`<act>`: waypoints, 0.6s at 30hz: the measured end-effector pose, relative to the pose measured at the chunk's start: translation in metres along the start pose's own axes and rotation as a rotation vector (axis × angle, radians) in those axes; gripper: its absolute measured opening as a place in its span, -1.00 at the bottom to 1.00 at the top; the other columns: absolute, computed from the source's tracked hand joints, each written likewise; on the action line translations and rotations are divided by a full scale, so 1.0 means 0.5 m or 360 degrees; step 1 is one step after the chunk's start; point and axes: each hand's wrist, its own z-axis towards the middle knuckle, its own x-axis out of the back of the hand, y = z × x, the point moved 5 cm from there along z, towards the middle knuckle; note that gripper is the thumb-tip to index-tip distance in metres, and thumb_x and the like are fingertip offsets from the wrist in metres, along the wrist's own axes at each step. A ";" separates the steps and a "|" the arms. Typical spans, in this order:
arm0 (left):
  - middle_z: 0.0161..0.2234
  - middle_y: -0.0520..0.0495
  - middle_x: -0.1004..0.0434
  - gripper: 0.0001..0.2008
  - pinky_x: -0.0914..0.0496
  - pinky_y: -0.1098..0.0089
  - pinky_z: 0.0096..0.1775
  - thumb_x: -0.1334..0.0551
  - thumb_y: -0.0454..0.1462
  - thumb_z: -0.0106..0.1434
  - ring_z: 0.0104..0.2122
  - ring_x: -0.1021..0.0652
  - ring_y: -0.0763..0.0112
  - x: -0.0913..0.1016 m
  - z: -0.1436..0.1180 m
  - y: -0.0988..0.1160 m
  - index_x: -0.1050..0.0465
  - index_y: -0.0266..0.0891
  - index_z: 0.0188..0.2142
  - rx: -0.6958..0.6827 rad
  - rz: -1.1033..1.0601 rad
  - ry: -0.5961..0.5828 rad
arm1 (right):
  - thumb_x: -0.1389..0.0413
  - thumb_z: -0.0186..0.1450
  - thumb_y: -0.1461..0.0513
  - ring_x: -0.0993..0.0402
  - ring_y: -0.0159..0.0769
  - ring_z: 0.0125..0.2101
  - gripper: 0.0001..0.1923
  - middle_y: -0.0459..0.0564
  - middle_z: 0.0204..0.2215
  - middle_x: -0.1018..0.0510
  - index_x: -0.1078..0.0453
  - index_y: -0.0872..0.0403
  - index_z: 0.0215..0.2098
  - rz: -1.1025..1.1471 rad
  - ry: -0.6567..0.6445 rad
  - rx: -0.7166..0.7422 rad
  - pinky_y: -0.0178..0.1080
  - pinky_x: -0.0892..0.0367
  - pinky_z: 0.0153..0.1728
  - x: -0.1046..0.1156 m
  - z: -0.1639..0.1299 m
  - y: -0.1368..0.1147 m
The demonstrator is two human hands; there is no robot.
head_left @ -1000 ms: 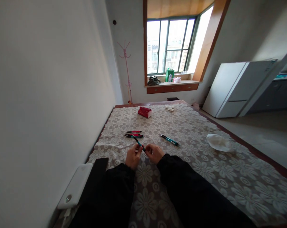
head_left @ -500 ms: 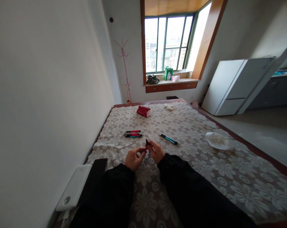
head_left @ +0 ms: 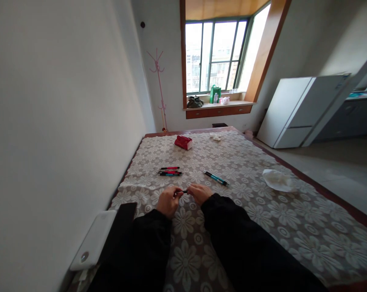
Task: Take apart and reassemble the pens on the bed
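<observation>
My left hand [head_left: 168, 201] and my right hand [head_left: 200, 193] meet above the tablecloth, each closed on one end of a thin dark pen [head_left: 185, 191]. Only a short dark stretch of it shows between the fingertips; the rest is hidden. Beyond my left hand lie several pens [head_left: 170, 173], red, black and teal, close together and roughly parallel. A teal and black pair of pens [head_left: 215, 178] rests at a slant beyond my right hand.
The table has a floral lace cloth [head_left: 186, 259]. A red tissue pack [head_left: 183, 142] and crumpled white paper [head_left: 216, 138] lie at the far end. White paper or plastic [head_left: 279, 180] is on the right. A white power bank [head_left: 93, 241] and a dark flat object [head_left: 122, 221] lie left, beside the wall.
My right hand has turned from holding a dark tip upward to lying flatter, knuckles up. The pen now runs level between both hands. The pens on the table have not moved.
</observation>
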 end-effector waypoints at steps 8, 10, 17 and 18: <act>-0.40 -0.06 -0.50 -0.72 -0.21 0.38 -0.31 -0.01 -0.23 0.33 -0.27 -0.45 0.29 0.007 -0.011 0.028 -0.43 -0.16 -0.41 -0.0017 0.0421 -0.0036 | -0.03 0.26 0.34 -0.45 -0.34 -0.41 -0.85 -0.07 -0.34 -0.57 -0.39 0.01 -0.27 -0.0147 -0.0118 -0.0034 -0.32 -0.11 -0.44 0.007 -0.005 -0.027; -0.45 -0.06 -0.48 -0.66 -0.18 0.39 -0.34 0.02 -0.21 0.35 -0.33 -0.46 0.32 0.003 -0.011 0.019 -0.43 -0.18 -0.46 0.0066 0.0410 -0.0042 | 0.00 0.31 0.31 -0.43 -0.34 -0.40 -0.86 -0.05 -0.36 -0.56 -0.39 0.03 -0.28 -0.0195 -0.0070 0.0014 -0.32 -0.12 -0.42 0.009 -0.003 -0.032; -0.47 -0.04 -0.51 -0.59 -0.22 0.41 -0.35 0.00 -0.06 0.34 -0.40 -0.46 0.36 -0.002 -0.006 -0.007 -0.52 -0.18 -0.40 0.0156 0.0122 0.0024 | -0.03 0.38 0.18 -0.39 -0.25 -0.25 -0.84 0.02 -0.31 -0.52 -0.40 0.07 -0.26 -0.0309 0.0182 0.0251 -0.25 -0.14 -0.22 0.022 0.003 -0.027; -0.42 -0.03 -0.53 -0.67 -0.24 0.41 -0.33 -0.08 -0.05 0.30 -0.38 -0.46 0.36 0.002 -0.005 -0.005 -0.53 -0.17 -0.31 0.0131 0.0072 0.0065 | -0.05 0.37 0.18 -0.39 -0.25 -0.25 -0.85 0.02 -0.31 -0.52 -0.41 0.07 -0.26 -0.0289 0.0197 0.0221 -0.25 -0.14 -0.22 0.024 0.002 -0.021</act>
